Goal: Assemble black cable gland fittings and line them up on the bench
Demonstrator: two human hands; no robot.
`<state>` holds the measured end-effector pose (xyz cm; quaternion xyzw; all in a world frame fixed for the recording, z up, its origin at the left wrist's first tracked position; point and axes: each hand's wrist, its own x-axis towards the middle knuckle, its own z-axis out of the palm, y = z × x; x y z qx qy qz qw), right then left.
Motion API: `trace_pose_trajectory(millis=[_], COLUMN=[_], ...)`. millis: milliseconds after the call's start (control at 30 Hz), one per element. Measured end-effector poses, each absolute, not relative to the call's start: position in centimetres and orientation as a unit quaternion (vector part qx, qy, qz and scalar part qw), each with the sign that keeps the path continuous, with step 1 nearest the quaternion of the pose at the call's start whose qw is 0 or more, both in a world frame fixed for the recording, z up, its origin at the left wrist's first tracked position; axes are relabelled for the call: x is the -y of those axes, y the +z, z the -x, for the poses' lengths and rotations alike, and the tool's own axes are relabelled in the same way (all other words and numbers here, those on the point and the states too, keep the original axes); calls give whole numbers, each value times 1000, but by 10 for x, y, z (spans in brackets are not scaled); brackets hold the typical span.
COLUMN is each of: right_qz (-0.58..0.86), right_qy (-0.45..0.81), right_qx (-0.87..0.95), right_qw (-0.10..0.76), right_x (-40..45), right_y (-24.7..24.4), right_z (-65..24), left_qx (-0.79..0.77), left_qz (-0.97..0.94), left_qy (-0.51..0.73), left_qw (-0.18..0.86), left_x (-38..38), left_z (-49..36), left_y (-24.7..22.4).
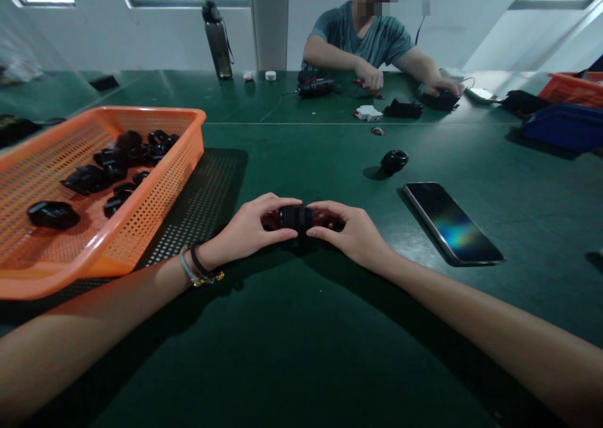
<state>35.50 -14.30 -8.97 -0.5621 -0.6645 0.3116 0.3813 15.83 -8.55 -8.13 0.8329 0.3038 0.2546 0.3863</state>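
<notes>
Between my two hands is a black cylindrical fitting (296,217) with a raised ring near its middle, lying sideways just over the green table. My left hand (254,224) grips its left end between thumb and fingers. On the right end, the thumb and fingers of my right hand (351,227) are closed in the same way. My fingers hide both ends of the part. A similar black fitting (394,161) rests on the table beyond my right hand. To the left, an orange perforated basket (164,192) contains several black fittings (87,179).
A smartphone (453,222) lies right of my right hand. Across the table (292,327) a person in a blue-grey shirt (360,35) handles dark parts. Near them are a power drill (315,87), a tall bottle (218,44) and a blue bin (565,126).
</notes>
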Motion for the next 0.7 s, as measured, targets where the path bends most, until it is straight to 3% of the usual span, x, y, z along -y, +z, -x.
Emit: trace_pose_trajectory(millis=[700], right_qz=[567], right_qy=[308], right_qx=[665], right_qw=[375], right_x=[143], right_y=[-90], right_z=[-356], left_qx=[-306], left_qz=[-827], left_qy=[251], left_qw=[399], left_x=[85], left_z=[-158], left_y=[-81])
